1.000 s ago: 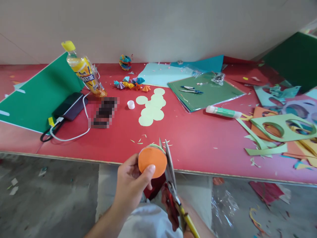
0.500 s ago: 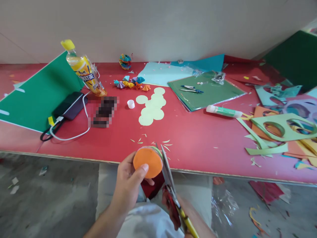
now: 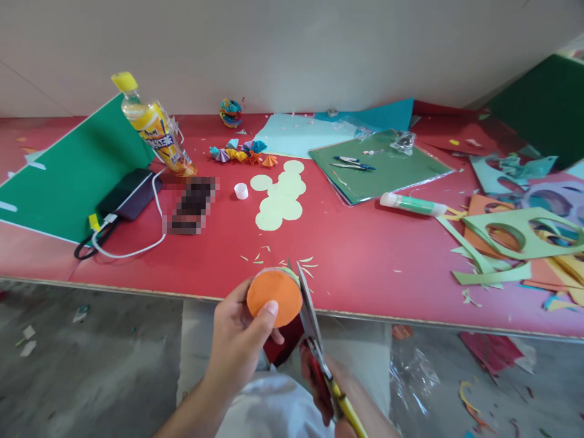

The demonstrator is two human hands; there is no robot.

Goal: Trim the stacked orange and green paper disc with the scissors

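1. Right now your left hand (image 3: 239,347) is closed on a stack of paper circles (image 3: 274,297), thumb pressed to the orange face that is turned toward you, with a thin green edge showing along the top of the stack.
2. Your right hand (image 3: 326,389) is wrapped around the handles of the scissors (image 3: 310,322), one handle red and the other yellow; most of that hand is hidden low in the view.
3. The scissor blades point up and away from you, slightly parted, and sit right against the right edge of the circles.
4. You hold the stack just over the near edge of the red table (image 3: 365,255), above your lap.
5. Just beyond the blades, thin pale green slivers (image 3: 274,258) lie scattered on the table.
6. Farther back, a cluster of light green circles (image 3: 278,198) lies flat, overlapping one another, with a small white cap (image 3: 241,191) just to their left.
7. Behind those sits a row of small folded paper fans (image 3: 241,155) in several colours.
8. To the left, a yellow drink bottle (image 3: 152,128) leans beside a green board (image 3: 68,176), near a dark power bank (image 3: 130,194) with a white cable.
9. To the right, a glue stick (image 3: 410,205) lies on its side near a dark green sheet (image 3: 383,167) with pens on it, and cut paper scraps (image 3: 520,243) pile up at the far right.
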